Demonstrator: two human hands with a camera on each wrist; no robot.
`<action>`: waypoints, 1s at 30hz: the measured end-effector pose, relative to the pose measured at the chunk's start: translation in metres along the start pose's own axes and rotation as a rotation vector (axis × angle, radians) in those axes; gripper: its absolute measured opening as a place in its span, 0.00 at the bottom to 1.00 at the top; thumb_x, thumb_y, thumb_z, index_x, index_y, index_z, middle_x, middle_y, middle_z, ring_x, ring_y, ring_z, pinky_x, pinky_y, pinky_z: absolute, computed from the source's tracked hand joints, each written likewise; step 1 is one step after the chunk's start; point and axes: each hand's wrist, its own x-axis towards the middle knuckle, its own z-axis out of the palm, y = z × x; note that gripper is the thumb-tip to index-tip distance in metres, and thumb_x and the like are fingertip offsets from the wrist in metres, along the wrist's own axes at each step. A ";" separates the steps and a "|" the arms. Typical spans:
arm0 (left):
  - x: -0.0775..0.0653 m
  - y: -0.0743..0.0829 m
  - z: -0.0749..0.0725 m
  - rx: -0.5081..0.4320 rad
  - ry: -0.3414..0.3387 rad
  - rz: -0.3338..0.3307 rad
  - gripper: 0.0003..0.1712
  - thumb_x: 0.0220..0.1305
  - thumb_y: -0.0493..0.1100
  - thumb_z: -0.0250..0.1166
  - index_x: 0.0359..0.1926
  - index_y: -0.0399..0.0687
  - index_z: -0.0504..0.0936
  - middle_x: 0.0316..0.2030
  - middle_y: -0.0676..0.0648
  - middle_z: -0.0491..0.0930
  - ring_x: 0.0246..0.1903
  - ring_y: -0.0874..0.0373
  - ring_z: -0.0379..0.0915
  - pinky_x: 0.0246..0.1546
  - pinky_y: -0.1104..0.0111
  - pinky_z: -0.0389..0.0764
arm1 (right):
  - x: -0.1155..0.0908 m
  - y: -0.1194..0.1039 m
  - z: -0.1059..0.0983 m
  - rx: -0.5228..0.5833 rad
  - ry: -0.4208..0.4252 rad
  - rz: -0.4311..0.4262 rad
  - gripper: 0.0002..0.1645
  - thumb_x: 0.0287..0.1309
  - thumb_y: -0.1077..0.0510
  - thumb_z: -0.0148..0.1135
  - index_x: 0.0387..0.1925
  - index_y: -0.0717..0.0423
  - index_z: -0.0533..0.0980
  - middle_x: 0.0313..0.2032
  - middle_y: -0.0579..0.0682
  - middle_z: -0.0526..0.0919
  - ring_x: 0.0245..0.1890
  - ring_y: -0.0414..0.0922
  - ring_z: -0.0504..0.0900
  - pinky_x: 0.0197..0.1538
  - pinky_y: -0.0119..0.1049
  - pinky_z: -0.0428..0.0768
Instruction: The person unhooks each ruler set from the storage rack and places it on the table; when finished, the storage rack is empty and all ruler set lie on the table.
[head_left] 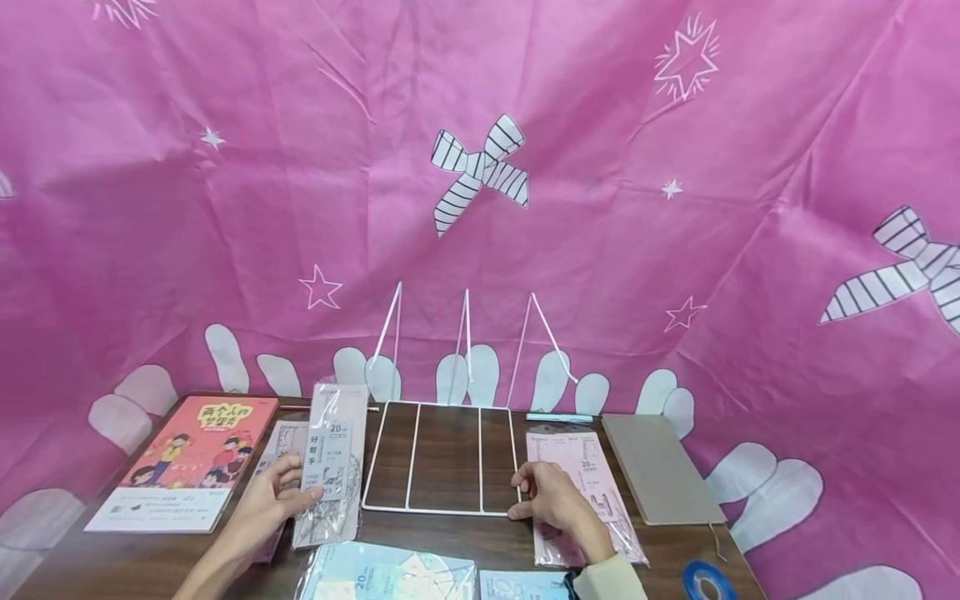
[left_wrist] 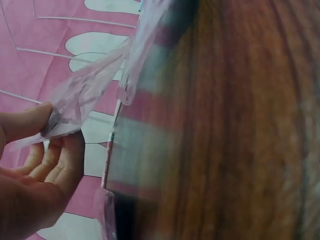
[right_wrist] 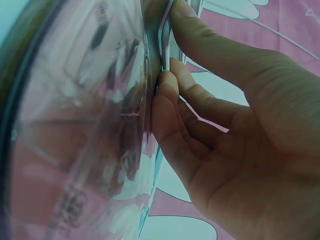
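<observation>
In the head view my left hand (head_left: 262, 504) pinches the left edge of a grey clear-plastic packet (head_left: 337, 442) printed with "20". The left wrist view shows the thumb and forefinger closed on its crinkled clear film (left_wrist: 85, 95), with the packet raised off the wood. A white wire rack (head_left: 444, 510) stands mid-table, thin prongs rising at its back. My right hand (head_left: 551, 500) holds the rack's right side near the front corner; in the right wrist view thumb and fingers meet about a pale rod (right_wrist: 166, 47). Under that hand lies a pink packet (head_left: 588, 479).
A red-covered book (head_left: 202, 467) lies at the left, beside another packet (head_left: 288, 437) partly hidden by my left hand. Blue packets (head_left: 386, 575) lie at the front edge. On the right are a grey notebook (head_left: 660, 467), a light blue pen (head_left: 558, 417) and blue tape (head_left: 708, 581).
</observation>
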 end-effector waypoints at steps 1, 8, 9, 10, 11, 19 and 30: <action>0.001 -0.001 -0.001 0.007 -0.010 -0.023 0.34 0.66 0.35 0.70 0.67 0.26 0.66 0.57 0.32 0.82 0.47 0.51 0.86 0.45 0.64 0.87 | 0.000 -0.001 0.000 0.003 0.000 0.001 0.24 0.37 0.57 0.89 0.35 0.54 0.81 0.29 0.44 0.78 0.27 0.36 0.70 0.33 0.32 0.71; 0.008 -0.007 -0.004 0.048 -0.014 -0.100 0.38 0.65 0.35 0.71 0.69 0.25 0.63 0.55 0.33 0.82 0.43 0.51 0.84 0.43 0.63 0.85 | 0.000 -0.005 -0.002 0.009 0.002 0.010 0.24 0.37 0.58 0.89 0.35 0.54 0.81 0.29 0.45 0.78 0.27 0.36 0.70 0.32 0.31 0.72; 0.008 -0.008 -0.004 0.051 -0.018 -0.093 0.38 0.64 0.34 0.71 0.69 0.24 0.63 0.53 0.34 0.83 0.41 0.52 0.84 0.42 0.64 0.85 | 0.000 -0.005 -0.002 0.012 0.001 0.013 0.24 0.37 0.58 0.89 0.36 0.55 0.81 0.29 0.45 0.78 0.27 0.37 0.70 0.32 0.31 0.72; 0.009 -0.010 -0.004 0.052 -0.023 -0.085 0.38 0.64 0.32 0.71 0.68 0.23 0.63 0.51 0.35 0.84 0.40 0.53 0.83 0.41 0.64 0.85 | -0.001 -0.005 -0.002 0.014 -0.001 0.015 0.24 0.37 0.58 0.89 0.36 0.55 0.81 0.30 0.45 0.77 0.27 0.37 0.71 0.32 0.31 0.72; 0.010 -0.012 -0.003 0.055 -0.023 -0.081 0.37 0.63 0.31 0.71 0.68 0.23 0.63 0.49 0.37 0.85 0.39 0.54 0.82 0.40 0.65 0.85 | -0.001 -0.006 -0.003 0.017 -0.003 0.017 0.24 0.37 0.58 0.89 0.36 0.55 0.81 0.30 0.45 0.77 0.27 0.37 0.71 0.31 0.31 0.72; 0.012 -0.008 0.003 0.197 0.031 -0.045 0.38 0.57 0.27 0.73 0.65 0.19 0.66 0.37 0.41 0.84 0.31 0.53 0.78 0.32 0.69 0.82 | 0.000 -0.006 -0.002 0.012 -0.005 0.010 0.24 0.38 0.57 0.88 0.36 0.55 0.82 0.30 0.46 0.78 0.27 0.37 0.71 0.32 0.31 0.72; 0.010 0.000 0.005 0.535 0.086 0.003 0.41 0.57 0.37 0.77 0.66 0.21 0.70 0.37 0.45 0.84 0.31 0.56 0.73 0.29 0.68 0.76 | -0.001 -0.004 -0.002 0.001 -0.001 0.012 0.25 0.37 0.57 0.89 0.36 0.55 0.82 0.30 0.46 0.78 0.27 0.37 0.70 0.32 0.32 0.71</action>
